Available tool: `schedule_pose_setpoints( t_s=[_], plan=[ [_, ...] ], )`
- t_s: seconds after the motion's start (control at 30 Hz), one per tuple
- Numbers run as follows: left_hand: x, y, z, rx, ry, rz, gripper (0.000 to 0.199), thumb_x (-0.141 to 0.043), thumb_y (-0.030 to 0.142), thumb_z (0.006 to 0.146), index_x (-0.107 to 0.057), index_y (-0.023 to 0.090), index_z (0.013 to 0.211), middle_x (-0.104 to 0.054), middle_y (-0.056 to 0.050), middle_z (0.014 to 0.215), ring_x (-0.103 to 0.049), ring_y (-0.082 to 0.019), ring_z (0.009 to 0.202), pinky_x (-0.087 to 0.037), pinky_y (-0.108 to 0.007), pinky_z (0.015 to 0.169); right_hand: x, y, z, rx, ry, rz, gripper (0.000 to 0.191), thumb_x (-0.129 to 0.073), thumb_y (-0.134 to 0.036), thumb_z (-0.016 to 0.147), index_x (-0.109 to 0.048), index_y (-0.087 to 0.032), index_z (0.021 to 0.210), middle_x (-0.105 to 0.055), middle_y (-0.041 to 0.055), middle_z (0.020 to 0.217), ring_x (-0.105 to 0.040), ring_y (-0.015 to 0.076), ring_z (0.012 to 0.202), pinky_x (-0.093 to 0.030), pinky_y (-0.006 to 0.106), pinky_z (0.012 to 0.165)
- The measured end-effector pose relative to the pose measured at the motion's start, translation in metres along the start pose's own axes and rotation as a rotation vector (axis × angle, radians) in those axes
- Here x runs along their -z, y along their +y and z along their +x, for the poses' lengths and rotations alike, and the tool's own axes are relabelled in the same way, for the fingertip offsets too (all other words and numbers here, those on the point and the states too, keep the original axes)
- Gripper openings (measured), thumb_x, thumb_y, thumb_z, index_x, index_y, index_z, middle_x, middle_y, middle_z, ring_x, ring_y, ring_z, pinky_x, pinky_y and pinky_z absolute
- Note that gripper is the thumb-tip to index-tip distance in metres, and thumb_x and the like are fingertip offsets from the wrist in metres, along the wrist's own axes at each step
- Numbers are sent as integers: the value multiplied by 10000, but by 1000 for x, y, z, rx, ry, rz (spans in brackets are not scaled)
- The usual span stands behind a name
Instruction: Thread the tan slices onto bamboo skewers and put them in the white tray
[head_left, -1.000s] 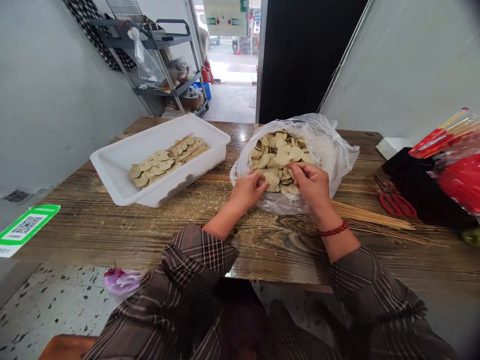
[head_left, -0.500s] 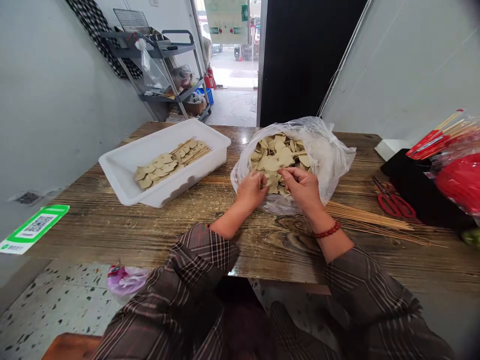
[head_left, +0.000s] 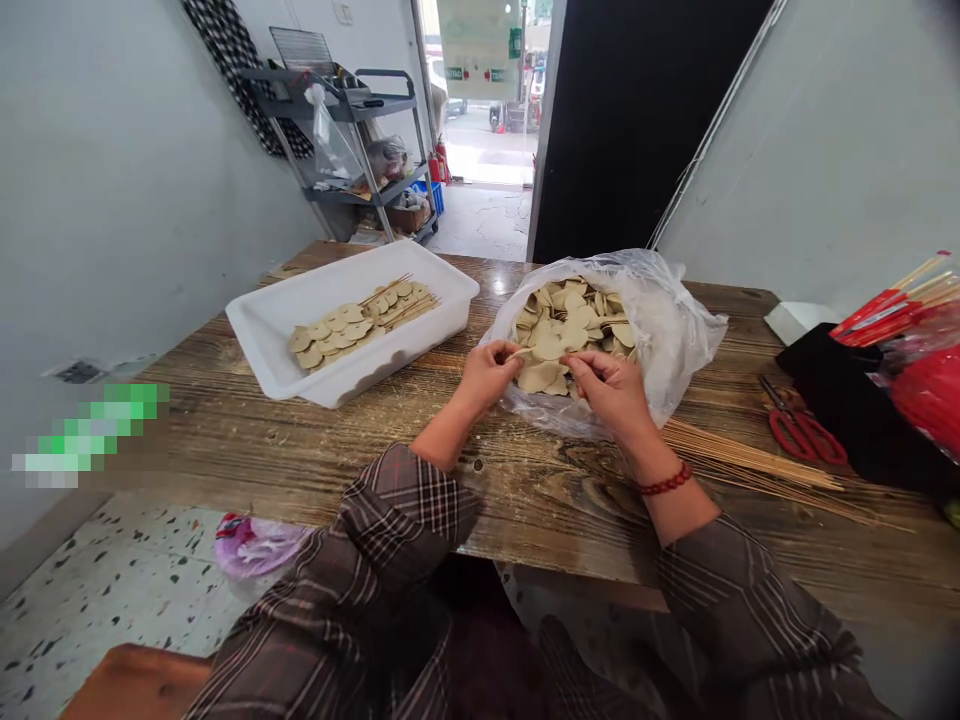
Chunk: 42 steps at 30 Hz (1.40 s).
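Note:
A clear plastic bag stands open on the wooden table, full of flat beige round slices. Over its near edge, my left hand pinches the edge of a beige slice between thumb and fingers. My right hand, with a red bead bracelet at the wrist, is closed at the fingertips on a beige slice in front of the pile. To the left, a white tray holds beige slices threaded on thin sticks. Loose thin bamboo sticks lie right of my right hand.
Red-handled scissors lie on the wooden table at the right, beside a black holder with red-wrapped sticks. A white box stands behind it. A grey shelf cart is beyond the table.
The view has shifted slightly, so the table things appear further right. My left hand has moved a little away from my right hand, and a slice edge now shows at its fingertips.

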<state>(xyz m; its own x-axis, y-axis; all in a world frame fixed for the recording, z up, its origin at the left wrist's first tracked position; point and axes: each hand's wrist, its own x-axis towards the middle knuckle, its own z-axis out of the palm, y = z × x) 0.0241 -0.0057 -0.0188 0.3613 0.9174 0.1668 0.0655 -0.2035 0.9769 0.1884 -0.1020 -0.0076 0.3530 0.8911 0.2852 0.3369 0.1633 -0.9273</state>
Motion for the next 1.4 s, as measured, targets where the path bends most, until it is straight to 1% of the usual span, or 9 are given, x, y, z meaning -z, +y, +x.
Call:
schedule_pose_setpoints(
  t_s=[0.17,0.27,0.4,0.77,0.93,1.07,1.17,1.27,1.4],
  plan=[
    [18,8,3,77,95,-313,208,-700,284,637,-618,145,769,-596,17,704,-521,-89,624,-437,-206,557,-4,-3,-8,7,-148,-18,360,-624,-475,817,-752,-139,849,-510,-32,491,-417,96,465,-315,233,469],
    [26,12,5,100,139,-395,242,-714,279,632,-630,143,813,-614,6,740,-551,-95,635,-426,-195,518,-6,-2,-12,17,-224,-42,350,-616,-461,830,-760,-148,886,-533,-25,516,-443,105,478,-338,236,477],
    [29,15,6,98,177,-440,230,-712,244,642,-638,142,835,-633,4,750,-551,-84,612,-394,-183,496,-10,2,-16,42,-296,-91,323,-590,-430,851,-763,-163,907,-575,-8,554,-474,118,491,-358,244,488],
    [28,18,4,83,182,-444,198,-707,237,661,-644,145,824,-626,6,712,-541,-76,596,-379,-178,504,-10,7,-15,53,-281,-137,324,-587,-410,851,-765,-151,924,-643,16,647,-472,119,521,-371,245,508],
    [27,17,4,28,192,-341,183,-707,256,642,-665,150,785,-618,5,711,-502,-84,612,-379,-192,520,-10,9,-14,74,-277,-172,313,-580,-398,855,-767,-155,915,-691,32,711,-531,136,569,-393,248,529],
    [25,15,5,-29,194,-257,170,-703,250,639,-688,145,772,-621,8,699,-476,-82,612,-373,-201,550,-11,9,-14,95,-275,-181,304,-565,-377,864,-766,-153,910,-719,45,758,-600,166,656,-432,267,592],
    [23,14,5,-59,173,-219,162,-699,240,645,-697,141,773,-620,12,689,-473,-79,616,-367,-202,574,-11,9,-14,101,-262,-188,304,-563,-369,866,-763,-147,918,-731,51,784,-631,183,707,-444,277,623],
    [21,13,4,-70,133,-220,170,-714,240,634,-697,135,766,-619,14,690,-485,-80,629,-374,-204,597,-11,9,-14,93,-249,-203,316,-561,-366,866,-761,-130,931,-723,52,757,-637,185,695,-435,273,602],
    [20,13,4,-35,107,-281,182,-725,248,626,-685,135,763,-597,24,675,-476,-72,611,-381,-200,584,-12,9,-14,101,-235,-210,314,-566,-360,864,-763,-126,935,-728,58,762,-642,185,688,-434,270,586]
  ],
)
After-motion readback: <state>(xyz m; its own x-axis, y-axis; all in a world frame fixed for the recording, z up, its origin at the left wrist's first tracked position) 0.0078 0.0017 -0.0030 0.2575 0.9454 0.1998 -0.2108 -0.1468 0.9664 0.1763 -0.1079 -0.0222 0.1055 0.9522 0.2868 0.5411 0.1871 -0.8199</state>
